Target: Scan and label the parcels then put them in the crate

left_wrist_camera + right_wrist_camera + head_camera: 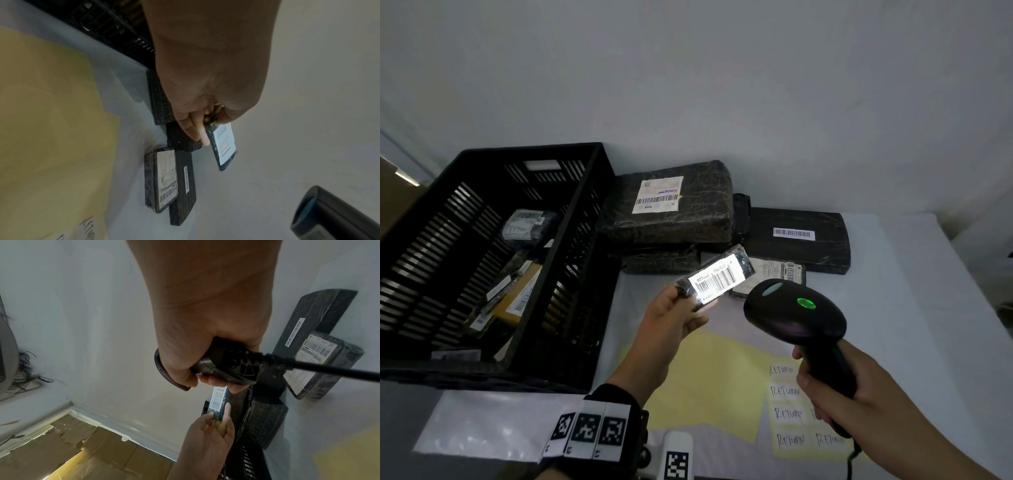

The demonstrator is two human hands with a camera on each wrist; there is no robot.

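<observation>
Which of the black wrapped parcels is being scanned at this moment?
The small flat black parcel that the left hand holds up in the air. Its white barcode label glows in the light of the black handheld scanner; the other parcels lie on the table.

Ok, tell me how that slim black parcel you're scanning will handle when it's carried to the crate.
The slim parcel probably weighs little: the left hand holds it up by one end. It looks fairly stiff, jutting out without drooping. Its glossy wrap may be slippery, so a pinch at one end could let it slide.
</observation>
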